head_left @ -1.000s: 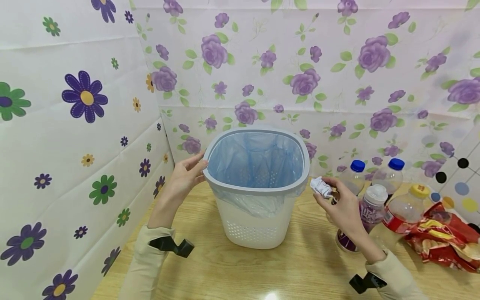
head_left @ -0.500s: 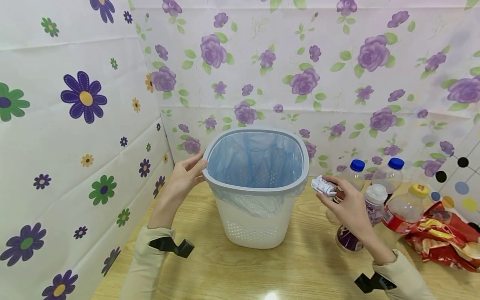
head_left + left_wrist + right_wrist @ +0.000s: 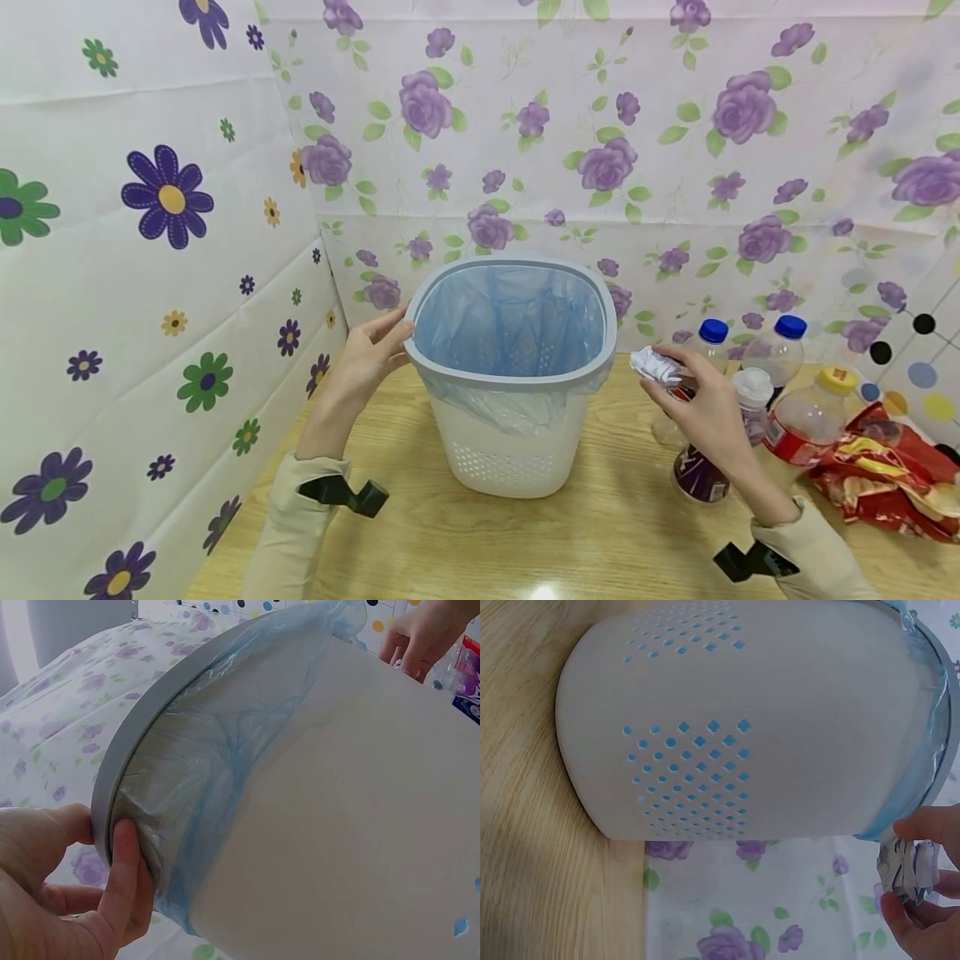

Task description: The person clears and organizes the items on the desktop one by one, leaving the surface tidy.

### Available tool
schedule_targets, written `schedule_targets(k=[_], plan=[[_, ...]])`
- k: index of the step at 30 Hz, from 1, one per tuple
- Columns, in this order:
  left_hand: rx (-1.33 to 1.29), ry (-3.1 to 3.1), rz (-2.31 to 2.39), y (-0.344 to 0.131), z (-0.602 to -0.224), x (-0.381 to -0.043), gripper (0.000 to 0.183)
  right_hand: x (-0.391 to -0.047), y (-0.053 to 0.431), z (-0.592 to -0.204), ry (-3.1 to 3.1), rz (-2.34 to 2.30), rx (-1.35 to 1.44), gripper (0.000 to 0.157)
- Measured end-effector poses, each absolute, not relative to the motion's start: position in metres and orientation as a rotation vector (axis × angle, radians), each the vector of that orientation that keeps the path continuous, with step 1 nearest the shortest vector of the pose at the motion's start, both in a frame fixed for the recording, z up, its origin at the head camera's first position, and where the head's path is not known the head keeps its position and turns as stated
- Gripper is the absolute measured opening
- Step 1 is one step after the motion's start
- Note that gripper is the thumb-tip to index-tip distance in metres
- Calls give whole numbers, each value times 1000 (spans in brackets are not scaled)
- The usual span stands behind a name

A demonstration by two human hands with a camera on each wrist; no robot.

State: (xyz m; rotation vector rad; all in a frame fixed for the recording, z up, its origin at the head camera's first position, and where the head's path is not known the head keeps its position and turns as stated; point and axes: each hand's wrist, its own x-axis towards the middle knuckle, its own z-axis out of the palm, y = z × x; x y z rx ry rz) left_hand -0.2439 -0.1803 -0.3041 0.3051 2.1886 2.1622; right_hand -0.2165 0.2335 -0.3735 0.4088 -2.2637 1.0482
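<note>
A white trash can (image 3: 517, 450) with a grey rim and a blue plastic liner (image 3: 510, 317) stands upright on the wooden table. My left hand (image 3: 367, 354) grips the rim's left side; in the left wrist view its thumb and fingers (image 3: 124, 877) pinch the grey rim (image 3: 142, 720) and the liner folded over it. To the right of the can, my right hand (image 3: 705, 408) holds a crumpled ball of white paper (image 3: 654, 365) between thumb and fingertips, raised above the table near rim height. Dark print shows on the paper ball (image 3: 907, 866) in the right wrist view.
Right of the can stand several plastic bottles: two with blue caps (image 3: 791, 327), one with a white cap (image 3: 752, 387), one with a yellow cap (image 3: 837, 381). A red snack bag (image 3: 885, 483) lies at the far right. Flowered cloth (image 3: 525, 167) hangs behind and at the left.
My right hand has drifted slightly to the right with the paper ball, a little farther from the can. The left hand and the can stay in place.
</note>
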Motion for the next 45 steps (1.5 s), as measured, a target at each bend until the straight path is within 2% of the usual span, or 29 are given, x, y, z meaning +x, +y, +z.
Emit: schedule_targets(k=[21, 45], plan=[[288, 2187, 2171, -180, -303, -243, 55, -212, 230, -361, -2072, 1069, 441, 47], [293, 2229, 2144, -180, -306, -245, 55, -209, 229, -341, -2104, 1026, 498, 44]])
